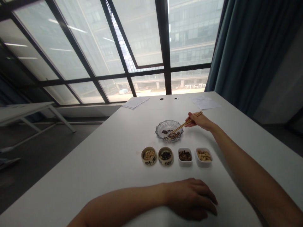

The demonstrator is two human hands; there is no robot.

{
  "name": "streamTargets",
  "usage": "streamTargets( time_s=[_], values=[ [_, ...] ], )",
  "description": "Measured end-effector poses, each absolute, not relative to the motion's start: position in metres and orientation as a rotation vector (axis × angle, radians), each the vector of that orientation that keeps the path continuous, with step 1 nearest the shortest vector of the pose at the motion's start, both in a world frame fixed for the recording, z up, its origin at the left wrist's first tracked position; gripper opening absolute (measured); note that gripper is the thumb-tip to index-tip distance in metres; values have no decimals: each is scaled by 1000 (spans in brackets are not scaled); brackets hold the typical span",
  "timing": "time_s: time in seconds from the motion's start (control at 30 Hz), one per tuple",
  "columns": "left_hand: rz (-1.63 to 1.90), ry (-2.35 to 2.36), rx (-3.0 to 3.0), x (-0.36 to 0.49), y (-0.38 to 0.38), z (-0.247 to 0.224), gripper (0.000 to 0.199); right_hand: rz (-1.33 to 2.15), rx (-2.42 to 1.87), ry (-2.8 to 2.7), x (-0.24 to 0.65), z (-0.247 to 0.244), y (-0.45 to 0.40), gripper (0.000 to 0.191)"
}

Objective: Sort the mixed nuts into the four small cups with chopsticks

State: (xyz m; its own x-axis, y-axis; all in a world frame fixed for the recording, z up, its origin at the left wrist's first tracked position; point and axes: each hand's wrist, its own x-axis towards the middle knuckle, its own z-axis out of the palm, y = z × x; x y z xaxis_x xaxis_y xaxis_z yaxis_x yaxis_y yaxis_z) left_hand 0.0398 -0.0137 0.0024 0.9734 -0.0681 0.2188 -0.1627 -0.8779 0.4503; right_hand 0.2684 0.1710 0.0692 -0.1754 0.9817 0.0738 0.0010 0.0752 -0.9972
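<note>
My right hand (196,120) grips a pair of wooden chopsticks (184,125) at their upper end. Their tips reach down into a clear glass bowl (158,131) with a scalloped rim, among small dark brown pieces (174,136). Whether the tips pinch a piece is too small to tell. My left hand (193,198) lies flat on the white table with its fingers stretched out, holding nothing. Between my hands stands a row of small containers: a round one with peanuts (149,154), a round one with black seeds or beans (165,155), and two white square cups.
One white cup holds dark elongated pieces (185,155), the other yellowish nut-like pieces (204,155). Papers (135,102) lie at the table's far left, more papers (205,102) at the far right. A second table (28,110) stands to the left; a blue curtain (248,56) hangs right.
</note>
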Motion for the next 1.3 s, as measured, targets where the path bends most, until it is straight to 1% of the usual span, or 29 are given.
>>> streamTargets(
  time_s=[0.1, 0.37, 0.53, 0.73, 0.93, 1.13, 1.3],
  values=[
    [255, -159, 2637, 40, -13, 3, 38, 1279, -1076, -1346, 268, 69, 172, 51],
    [216, -132, 2618, 40, -13, 1, 37, 1315, -1008, -1247, 274, 68, 176, 48],
    [239, -162, 2626, 40, -13, 3, 37, 1313, -970, -1123, 288, 77, 177, 47],
    [217, -150, 2630, 40, -13, 3, 36, 1336, -925, -1014, 305, 87, 174, 51],
    [240, -164, 2631, 40, -13, 1, 38, 1447, -873, -1125, 316, 83, 171, 51],
    [239, -173, 2618, 41, -12, 2, 37, 1618, -894, -1388, 318, 76, 164, 56],
    [213, -158, 2609, 41, -12, 2, 35, 1641, -899, -1434, 320, 74, 164, 57]
  ],
)
